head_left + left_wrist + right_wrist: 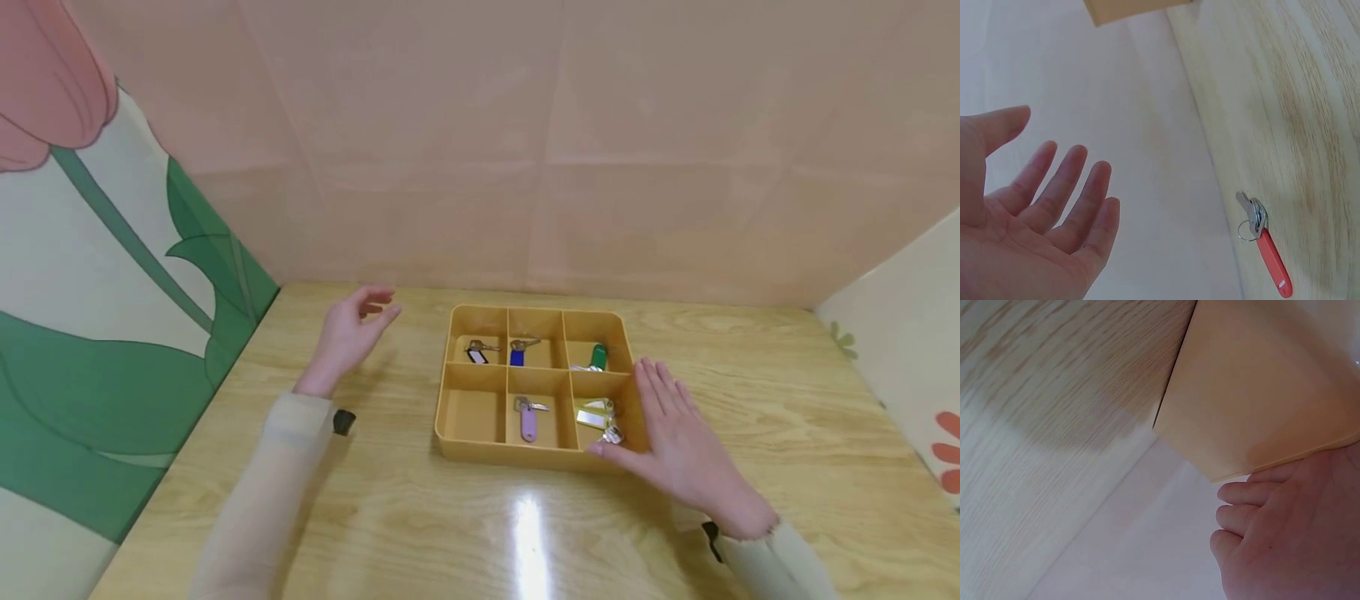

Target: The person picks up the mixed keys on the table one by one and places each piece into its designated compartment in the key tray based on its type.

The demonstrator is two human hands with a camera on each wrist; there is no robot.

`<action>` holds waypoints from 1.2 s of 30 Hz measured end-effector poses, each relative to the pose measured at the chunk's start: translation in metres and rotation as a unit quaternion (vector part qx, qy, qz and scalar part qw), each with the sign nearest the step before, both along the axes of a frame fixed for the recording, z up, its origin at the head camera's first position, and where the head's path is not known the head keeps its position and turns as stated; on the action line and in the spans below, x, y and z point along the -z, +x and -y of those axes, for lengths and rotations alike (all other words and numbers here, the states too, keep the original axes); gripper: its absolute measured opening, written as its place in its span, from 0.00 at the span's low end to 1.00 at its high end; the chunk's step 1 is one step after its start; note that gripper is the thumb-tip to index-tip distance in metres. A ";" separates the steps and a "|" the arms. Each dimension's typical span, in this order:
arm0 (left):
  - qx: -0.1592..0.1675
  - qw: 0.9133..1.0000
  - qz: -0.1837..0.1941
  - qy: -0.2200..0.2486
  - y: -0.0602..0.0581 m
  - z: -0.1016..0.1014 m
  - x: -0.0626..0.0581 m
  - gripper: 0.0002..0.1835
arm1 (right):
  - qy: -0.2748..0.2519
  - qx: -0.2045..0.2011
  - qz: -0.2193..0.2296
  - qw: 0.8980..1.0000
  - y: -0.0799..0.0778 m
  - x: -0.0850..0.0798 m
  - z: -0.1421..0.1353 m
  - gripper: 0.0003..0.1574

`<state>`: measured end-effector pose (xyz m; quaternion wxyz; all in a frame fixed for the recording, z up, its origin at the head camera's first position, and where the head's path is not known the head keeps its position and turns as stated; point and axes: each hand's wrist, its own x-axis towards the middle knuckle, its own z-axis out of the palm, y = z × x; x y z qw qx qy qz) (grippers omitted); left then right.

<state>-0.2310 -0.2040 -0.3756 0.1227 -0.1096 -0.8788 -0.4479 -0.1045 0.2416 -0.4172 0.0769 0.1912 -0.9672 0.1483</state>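
Observation:
A yellow divided tray [517,457] stands on the table. My right hand [686,454] rests against its right side, fingers straight along the wall and thumb over the front rim. In the right wrist view, the fingers touch the tray's edge. To the tray's left, apart from it, my left hand [352,333] is raised with loosely bent fingers and holds nothing. A key with a red tag [1274,262] lies on the table in the left wrist view. Keys sit in the compartments: a black-and-white tag [477,357], blue tag [517,357], green tag [598,357], purple tag [528,424] and yellow tag [592,418].
The wood-grain table [390,517] runs back to a pinkish wall covering [525,167]. A panel with a printed flower and green leaves [90,400] borders the left side, and a pale panel [900,333] borders the right.

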 end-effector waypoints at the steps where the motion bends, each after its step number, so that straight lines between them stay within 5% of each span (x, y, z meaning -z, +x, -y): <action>1: 0.000 1.000 -0.002 -0.001 0.000 0.001 0.000 0.21 | -0.001 0.000 -0.001 1.000 0.000 0.000 0.000 0.77; 19: -0.026 1.000 -0.004 -0.011 -0.007 0.013 0.009 0.20 | -0.007 -0.001 -0.008 1.000 -0.001 0.003 -0.001 0.78; 24: -0.036 0.999 0.027 -0.025 -0.016 0.021 0.015 0.20 | -0.011 0.001 -0.007 1.000 -0.001 0.003 0.000 0.78; 30: -0.048 0.991 0.080 -0.096 -0.026 0.031 0.022 0.22 | -0.014 0.003 -0.001 1.000 -0.001 0.002 0.000 0.78; 36: -0.045 0.968 0.135 -0.205 -0.031 0.034 0.029 0.26 | -0.013 0.004 0.001 1.000 0.000 0.003 0.000 0.78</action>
